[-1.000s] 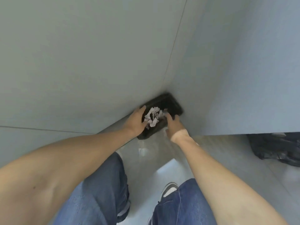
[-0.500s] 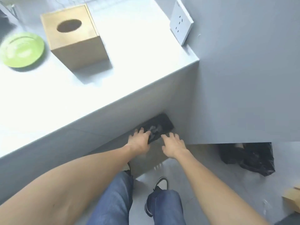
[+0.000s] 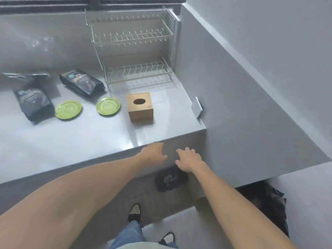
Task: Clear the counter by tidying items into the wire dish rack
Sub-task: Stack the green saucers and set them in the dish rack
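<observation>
Both hands, left hand (image 3: 154,152) and right hand (image 3: 189,159), hover empty with fingers spread at the worktop (image 3: 89,139) edge. Left of the one wooden tissue box (image 3: 140,107) lie two green plates (image 3: 108,106) and two dark pouches (image 3: 81,81); behind it stands one empty wire dish rack (image 3: 133,49).

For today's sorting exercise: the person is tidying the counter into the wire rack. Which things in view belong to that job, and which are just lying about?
Belong to the job:
wire rack
two green plates
two dark bags
wooden tissue box
left hand and right hand, both empty

Just lying about:
black tray on the floor
black bin bag
wall socket
</observation>
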